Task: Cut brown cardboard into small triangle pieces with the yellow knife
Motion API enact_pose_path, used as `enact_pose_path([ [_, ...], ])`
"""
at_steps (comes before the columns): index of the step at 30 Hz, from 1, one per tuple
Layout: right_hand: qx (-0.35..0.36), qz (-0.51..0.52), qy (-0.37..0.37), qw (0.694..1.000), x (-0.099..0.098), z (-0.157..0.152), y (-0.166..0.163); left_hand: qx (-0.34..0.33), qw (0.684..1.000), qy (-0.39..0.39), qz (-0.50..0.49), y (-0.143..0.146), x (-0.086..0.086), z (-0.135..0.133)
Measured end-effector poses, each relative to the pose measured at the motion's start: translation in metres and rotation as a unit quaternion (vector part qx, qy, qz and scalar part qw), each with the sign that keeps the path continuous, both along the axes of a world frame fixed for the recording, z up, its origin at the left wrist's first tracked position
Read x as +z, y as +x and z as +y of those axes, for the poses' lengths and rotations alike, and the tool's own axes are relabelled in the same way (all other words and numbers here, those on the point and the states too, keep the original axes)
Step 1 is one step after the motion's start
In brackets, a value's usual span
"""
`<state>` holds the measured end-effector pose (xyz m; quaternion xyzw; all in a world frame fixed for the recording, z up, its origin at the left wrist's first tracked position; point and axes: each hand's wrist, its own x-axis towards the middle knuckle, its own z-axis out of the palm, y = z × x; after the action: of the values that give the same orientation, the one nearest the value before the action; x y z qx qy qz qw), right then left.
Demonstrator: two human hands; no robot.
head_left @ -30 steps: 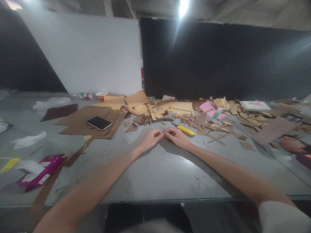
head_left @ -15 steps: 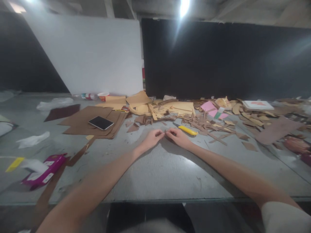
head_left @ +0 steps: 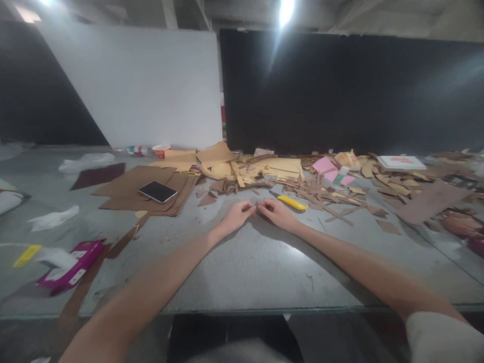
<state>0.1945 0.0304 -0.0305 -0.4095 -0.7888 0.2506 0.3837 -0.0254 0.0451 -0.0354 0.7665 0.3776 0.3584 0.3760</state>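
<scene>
My left hand (head_left: 239,214) and my right hand (head_left: 277,213) meet near the middle of the grey table (head_left: 242,272), fingertips almost touching. Both are closed in a pinch. Between the fingertips is something small and dark, too small to name. Just beyond my right hand lies a yellow utility knife (head_left: 292,202), its blade pointing to the far left. Brown scraps (head_left: 207,198) lie beyond my left hand, and a heap of narrow brown offcuts (head_left: 321,195) spreads past the knife.
On the left, a phone (head_left: 158,191) rests on stacked brown sheets (head_left: 124,186). Nearer is a magenta pack of wipes (head_left: 71,267). Yellowish sheets (head_left: 278,168) and pink paper (head_left: 328,169) lie along the back. A white box (head_left: 401,163) and a brown panel (head_left: 433,201) are at the right.
Both hands stay in the same place, still pinched together. The view has shifted very slightly; nothing on the table has visibly moved.
</scene>
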Motion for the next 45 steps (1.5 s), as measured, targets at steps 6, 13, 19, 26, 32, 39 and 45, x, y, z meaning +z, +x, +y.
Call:
enact_pose_path([
  [6,0.002,0.008,0.005,1.000,0.001,0.000,0.000,-0.003,1.000,0.001,-0.006,-0.001,-0.003,0.001],
  [13,-0.004,0.008,-0.017,1.000,0.002,0.001,0.001,0.011,1.000,-0.014,-0.025,-0.002,-0.009,0.006],
  [19,-0.001,0.014,-0.001,1.000,0.002,-0.002,0.000,0.009,0.998,-0.038,-0.048,-0.001,-0.007,0.005],
  [26,-0.012,0.021,-0.003,1.000,0.001,-0.001,0.001,0.012,0.998,-0.034,-0.047,-0.002,-0.008,0.005],
  [32,-0.024,0.077,0.057,0.995,-0.002,-0.001,0.002,0.013,0.998,-0.043,-0.053,-0.002,-0.007,0.004],
  [39,-0.003,0.044,0.046,0.998,-0.008,0.003,0.003,0.001,0.998,-0.048,-0.049,-0.002,-0.008,0.006],
  [45,0.036,0.015,0.034,0.999,-0.004,0.002,0.005,-0.005,0.989,-0.090,-0.114,-0.004,-0.012,0.011],
])
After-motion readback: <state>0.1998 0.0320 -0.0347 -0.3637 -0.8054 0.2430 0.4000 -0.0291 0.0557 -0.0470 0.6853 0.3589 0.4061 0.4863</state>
